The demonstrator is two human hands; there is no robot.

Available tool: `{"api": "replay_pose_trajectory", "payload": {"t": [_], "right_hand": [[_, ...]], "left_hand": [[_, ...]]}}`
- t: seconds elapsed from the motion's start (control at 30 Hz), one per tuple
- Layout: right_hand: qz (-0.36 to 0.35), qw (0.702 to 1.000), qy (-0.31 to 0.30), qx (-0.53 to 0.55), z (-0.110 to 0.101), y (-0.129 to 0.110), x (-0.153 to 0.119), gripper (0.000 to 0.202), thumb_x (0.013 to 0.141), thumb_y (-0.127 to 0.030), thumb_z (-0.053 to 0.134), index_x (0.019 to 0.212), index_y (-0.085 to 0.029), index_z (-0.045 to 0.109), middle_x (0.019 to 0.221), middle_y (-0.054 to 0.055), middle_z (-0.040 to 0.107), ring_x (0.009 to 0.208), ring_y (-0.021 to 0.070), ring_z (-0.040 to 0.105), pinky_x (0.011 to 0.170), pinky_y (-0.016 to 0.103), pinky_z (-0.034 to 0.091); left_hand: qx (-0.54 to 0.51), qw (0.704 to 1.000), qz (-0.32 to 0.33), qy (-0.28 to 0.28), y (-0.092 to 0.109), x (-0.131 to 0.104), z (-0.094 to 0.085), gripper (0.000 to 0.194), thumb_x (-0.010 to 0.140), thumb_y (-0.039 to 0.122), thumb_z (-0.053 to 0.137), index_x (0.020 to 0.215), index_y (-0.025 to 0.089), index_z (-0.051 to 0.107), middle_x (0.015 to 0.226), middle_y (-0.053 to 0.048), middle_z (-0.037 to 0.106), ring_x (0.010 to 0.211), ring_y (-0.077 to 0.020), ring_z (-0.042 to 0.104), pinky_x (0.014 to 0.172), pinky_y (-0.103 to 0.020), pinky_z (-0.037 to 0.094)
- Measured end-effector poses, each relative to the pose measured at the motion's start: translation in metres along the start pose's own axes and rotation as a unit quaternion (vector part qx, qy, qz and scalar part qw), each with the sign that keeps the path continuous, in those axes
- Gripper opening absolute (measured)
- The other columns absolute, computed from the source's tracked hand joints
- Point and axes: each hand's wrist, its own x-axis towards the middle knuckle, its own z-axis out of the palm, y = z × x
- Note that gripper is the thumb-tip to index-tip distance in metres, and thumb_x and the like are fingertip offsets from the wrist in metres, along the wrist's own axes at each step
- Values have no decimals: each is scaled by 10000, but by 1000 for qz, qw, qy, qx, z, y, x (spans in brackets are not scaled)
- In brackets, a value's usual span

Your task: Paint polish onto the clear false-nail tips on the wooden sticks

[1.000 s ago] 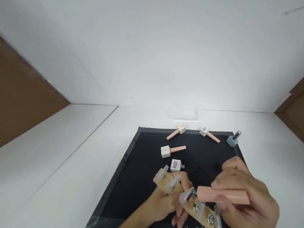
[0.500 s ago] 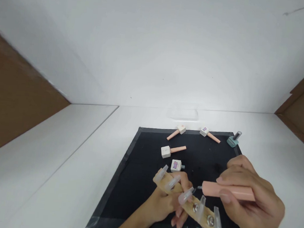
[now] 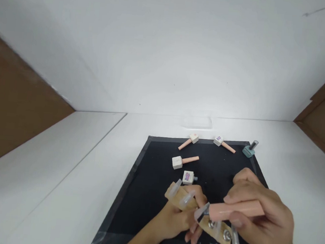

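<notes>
My left hand (image 3: 180,217) is closed around a tan nail-tip stand (image 3: 216,234) with several clear false nails (image 3: 186,198) standing along it and round metal studs on it. Between the thumb and fingers of my right hand (image 3: 265,216) is a peach nail polish brush (image 3: 236,210), held by its long cap. Its bristle end lies at the middle false nail (image 3: 201,211), where a dark patch shows. Just beyond my left hand lies an uncapped white polish bottle (image 3: 188,177) with a purple design, on its side.
A black mat (image 3: 151,182) covers the white table (image 3: 67,182). On it lie white bottles with peach caps (image 3: 177,162), (image 3: 194,138), (image 3: 218,140). A teal bottle (image 3: 248,151) stands at the mat's far right corner, near a clear tray (image 3: 197,122) by the wall.
My right hand has moved left and tilted the brush, bringing its tip down onto the middle false nail. The stand has shifted slightly right. A dark patch now shows on that nail.
</notes>
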Motion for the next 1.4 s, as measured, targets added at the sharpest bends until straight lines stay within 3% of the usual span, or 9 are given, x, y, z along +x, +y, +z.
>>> {"api": "replay_pose_trajectory", "payload": {"t": [0.13,0.33,0.47,0.67,0.8,0.97,1.13,1.3,1.4], "right_hand": [[1,998,50,-39,0,1,-1,76,861,-228,626,790,-199,632,537,-9,618,490,141,519,484,293,431],[-7,1000,-4,-9,-2,1,0,119,868,-229,603,753,-199,611,514,-14,599,448,132,489,457,293,428],[12,998,53,-44,-3,1,-1,117,835,-170,616,725,-206,607,531,-6,588,513,147,497,452,275,422],[10,1000,-7,-23,-3,1,0,174,859,-223,609,695,-190,565,503,-20,567,493,118,473,453,245,419],[15,998,31,-48,-4,2,-2,154,826,-146,606,688,-198,562,525,-17,562,533,131,479,474,253,425],[-18,999,-34,-25,-5,0,4,196,828,-143,584,647,-200,531,465,-37,545,431,112,440,442,271,398],[-12,998,17,-66,-4,2,3,191,774,-88,584,636,-208,530,482,-36,546,471,126,439,472,285,398],[-53,996,-34,-70,-2,3,2,203,773,-88,564,616,-201,502,462,-44,518,417,104,410,440,275,388],[-63,990,-11,-126,-4,5,2,192,750,-63,560,636,-207,506,470,-41,518,428,117,420,437,281,381]], "left_hand": [[40,999,-7,5,2,-3,-1,210,828,299,648,750,159,512,463,85,471,350,-27,467,322,-63,362],[119,992,-10,28,4,-3,2,266,798,348,675,723,144,521,507,57,507,365,-26,459,344,-89,358],[149,988,-8,33,4,-4,3,257,790,363,665,741,156,520,479,72,469,356,-38,452,333,-103,340],[343,934,-14,98,17,-2,12,190,689,168,670,588,151,510,504,50,481,432,-48,446,424,-144,344],[385,918,-5,91,21,-1,17,132,670,148,611,581,159,515,488,46,477,419,-57,433,420,-156,337],[394,915,34,74,26,4,22,125,668,157,607,576,155,523,512,25,505,452,-70,441,443,-166,368],[437,896,69,35,26,2,15,121,678,166,658,615,156,555,535,20,539,454,-70,457,461,-170,392],[494,862,115,15,24,1,11,97,705,169,644,646,167,567,542,17,562,466,-85,498,483,-184,415],[506,854,117,13,23,2,11,97,710,138,626,645,166,560,548,16,570,467,-85,510,479,-180,415]]}}
